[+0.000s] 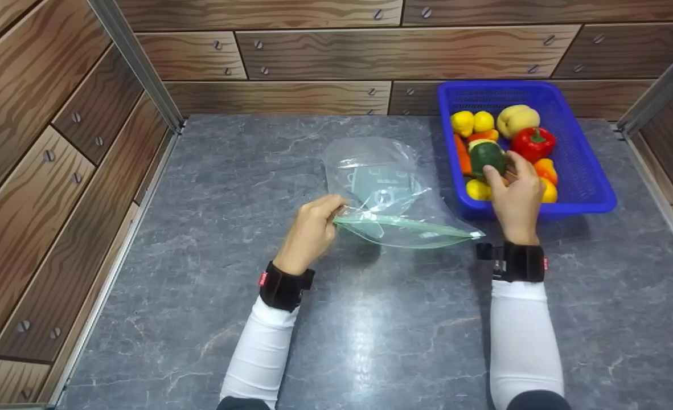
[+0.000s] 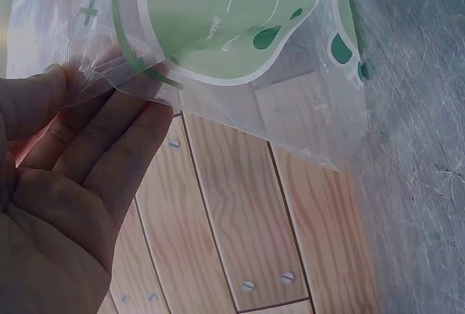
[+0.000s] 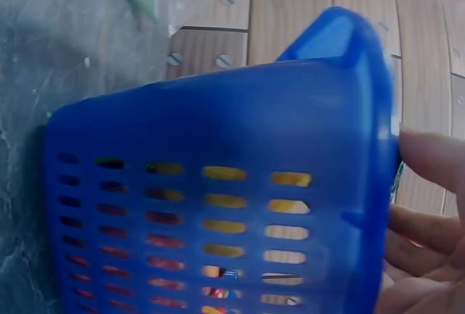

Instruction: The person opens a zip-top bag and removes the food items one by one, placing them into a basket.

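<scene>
My left hand (image 1: 309,230) pinches the left end of the mouth of a clear zip bag (image 1: 396,149). The bag has a green zip strip and a pale printed patch; its mouth gapes toward me. Close up in the left wrist view, thumb and fingers of the left hand (image 2: 80,154) grip the thin plastic. Over the basket's near side, my right hand (image 1: 517,199) holds a dark green vegetable (image 1: 487,162) with a pale end, thumb on one side and fingers on the other. In the right wrist view the basket wall hides that vegetable.
The blue basket (image 1: 590,171) stands at the right. In it lie a red bell pepper (image 1: 533,144), a large pale yellow fruit (image 1: 517,121), small yellow fruits (image 1: 483,121), a carrot (image 1: 462,155) and orange-yellow pieces. Wood-patterned walls (image 1: 314,54) bound the grey tabletop (image 1: 211,188).
</scene>
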Demonstrator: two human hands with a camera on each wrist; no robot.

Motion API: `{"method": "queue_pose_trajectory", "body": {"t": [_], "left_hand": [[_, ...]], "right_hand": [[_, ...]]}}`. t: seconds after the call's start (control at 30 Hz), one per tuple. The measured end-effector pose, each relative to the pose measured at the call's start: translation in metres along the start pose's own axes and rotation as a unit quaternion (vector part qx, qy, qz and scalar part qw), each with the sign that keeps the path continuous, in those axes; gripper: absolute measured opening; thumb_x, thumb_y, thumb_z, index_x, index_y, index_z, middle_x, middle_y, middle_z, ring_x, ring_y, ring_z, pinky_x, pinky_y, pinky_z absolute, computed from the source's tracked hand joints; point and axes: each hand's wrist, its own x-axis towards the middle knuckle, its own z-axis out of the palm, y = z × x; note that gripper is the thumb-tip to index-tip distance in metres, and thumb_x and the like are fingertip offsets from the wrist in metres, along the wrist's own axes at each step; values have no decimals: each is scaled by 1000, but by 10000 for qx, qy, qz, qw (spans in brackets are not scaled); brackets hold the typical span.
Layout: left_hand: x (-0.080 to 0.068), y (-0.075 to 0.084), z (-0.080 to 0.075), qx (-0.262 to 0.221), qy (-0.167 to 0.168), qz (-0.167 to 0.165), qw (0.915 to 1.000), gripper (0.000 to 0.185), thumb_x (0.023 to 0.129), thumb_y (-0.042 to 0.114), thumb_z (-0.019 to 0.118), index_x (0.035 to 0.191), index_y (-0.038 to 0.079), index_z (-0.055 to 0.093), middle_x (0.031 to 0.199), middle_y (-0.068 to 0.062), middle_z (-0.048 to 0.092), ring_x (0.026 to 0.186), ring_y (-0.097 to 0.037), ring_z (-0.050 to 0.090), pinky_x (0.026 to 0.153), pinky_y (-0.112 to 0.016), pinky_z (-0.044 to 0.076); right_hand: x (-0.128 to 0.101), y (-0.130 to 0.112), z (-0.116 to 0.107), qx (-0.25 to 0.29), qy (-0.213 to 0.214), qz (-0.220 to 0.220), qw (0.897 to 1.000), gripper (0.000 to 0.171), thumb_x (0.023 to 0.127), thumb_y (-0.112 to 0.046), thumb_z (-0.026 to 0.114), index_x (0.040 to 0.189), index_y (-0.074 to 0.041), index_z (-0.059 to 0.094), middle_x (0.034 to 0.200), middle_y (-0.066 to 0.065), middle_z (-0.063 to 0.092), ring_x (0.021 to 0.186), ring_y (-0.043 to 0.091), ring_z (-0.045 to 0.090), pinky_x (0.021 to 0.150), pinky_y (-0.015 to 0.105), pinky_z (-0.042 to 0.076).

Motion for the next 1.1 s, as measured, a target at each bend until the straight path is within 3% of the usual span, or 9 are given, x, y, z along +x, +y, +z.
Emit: {"method": "queue_pose_trajectory", "body": {"t": [0.23, 0.6, 0.9, 1.1], "left_hand": [[1, -1, 1, -60, -34, 11, 10000, 17, 97, -8, 59, 100, 3, 73, 101, -11, 76, 98, -25, 74, 88, -30, 61], [-1, -3, 1, 115, -94, -81, 9999, 17, 95, -8, 62, 102, 1, 74, 101, -11, 76, 97, -26, 74, 87, -31, 61], [-4, -10, 2, 758, -24, -442, 9961, 17, 93, -6, 66, 103, 4, 76, 100, -8, 76, 94, -26, 74, 83, -36, 62], [-5, -19, 5, 1186, -113, -823, 9895, 17, 93, 1, 71, 110, 3, 75, 107, -10, 74, 99, -30, 73, 86, -41, 61]], "right_hand": [[-1, 4, 1, -14, -335, -14, 9994, 38, 95, -5, 72, 128, 13, 64, 122, 30, 68, 112, 41, 69, 98, 31, 57], [-11, -8, -4, 233, -641, -351, 9971, 34, 94, 0, 72, 124, 13, 66, 118, 31, 69, 108, 43, 69, 90, 16, 56], [-23, -23, -5, 63, -954, -772, 9924, 35, 94, -1, 73, 125, 12, 66, 121, 30, 68, 111, 46, 68, 96, 52, 55], [-31, -31, -3, -217, -1161, -1251, 9851, 41, 90, -2, 78, 127, 10, 66, 127, 29, 67, 106, 49, 67, 93, 59, 55]]}}
